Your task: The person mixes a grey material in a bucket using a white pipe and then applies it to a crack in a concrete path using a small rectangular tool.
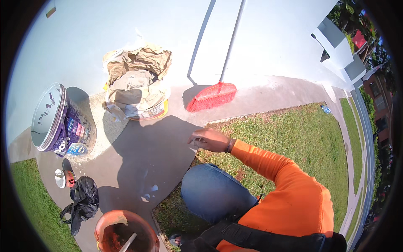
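My right hand, in an orange sleeve, reaches out past my bent knee above the edge between the path and the grass. Its fingers are curled together, and a small pale patch shows at their tips; I cannot make out what it is. My left hand is out of view. At the lower edge stands a reddish-brown bowl, stained inside, with a pale stick-like handle resting in it. Beyond the hand, against the wall, sits an open paper sack holding grey powder, its base in a yellow-and-white container.
A purple-and-white bucket stands at left, with a small orange-and-white can and black plastic bag nearer. A red broom leans on the white wall. White scraps lie on the path beside the grass.
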Motion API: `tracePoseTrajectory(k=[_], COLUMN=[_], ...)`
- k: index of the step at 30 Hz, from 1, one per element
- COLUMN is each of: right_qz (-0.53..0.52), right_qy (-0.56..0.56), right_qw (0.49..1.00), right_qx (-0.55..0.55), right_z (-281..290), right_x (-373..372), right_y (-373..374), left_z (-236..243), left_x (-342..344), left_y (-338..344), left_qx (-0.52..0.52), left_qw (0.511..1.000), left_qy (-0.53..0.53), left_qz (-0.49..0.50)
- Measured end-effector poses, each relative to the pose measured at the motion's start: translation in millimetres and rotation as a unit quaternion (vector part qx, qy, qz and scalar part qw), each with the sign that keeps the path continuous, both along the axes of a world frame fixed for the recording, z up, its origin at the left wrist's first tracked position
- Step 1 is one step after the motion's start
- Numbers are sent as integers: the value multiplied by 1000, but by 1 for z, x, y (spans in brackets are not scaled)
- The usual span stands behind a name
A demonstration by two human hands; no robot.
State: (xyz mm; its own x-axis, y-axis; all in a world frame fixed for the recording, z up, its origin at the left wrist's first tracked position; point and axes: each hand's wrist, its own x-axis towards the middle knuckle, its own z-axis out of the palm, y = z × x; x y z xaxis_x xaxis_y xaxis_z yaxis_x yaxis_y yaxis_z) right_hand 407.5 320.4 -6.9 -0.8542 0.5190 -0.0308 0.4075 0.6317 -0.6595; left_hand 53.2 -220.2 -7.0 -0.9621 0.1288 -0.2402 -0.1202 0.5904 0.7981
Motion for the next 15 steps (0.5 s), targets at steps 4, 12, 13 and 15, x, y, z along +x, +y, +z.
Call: tracePoseTrajectory(k=[4, 12, 13, 15], right_qz=[-16, 175, 203, 273], right_qy=[31, -40, -39, -45], right_qw=[998, 983, 978, 957], right_qx=[-51, -47, -44, -84], right_z=[44, 31, 23, 2], right_x=[-12, -153, -181, -230], right_y=[13, -12, -26, -54], left_z=[4, -9, -4, -20], left_x=[-11, 46, 58, 77], left_y=[-34, -73, -79, -97], left_qx=[30, 106, 114, 161], left_qw=[999, 989, 988, 974], left_qy=[29, 51, 54, 77], left_qz=[17, 85, 85, 140])
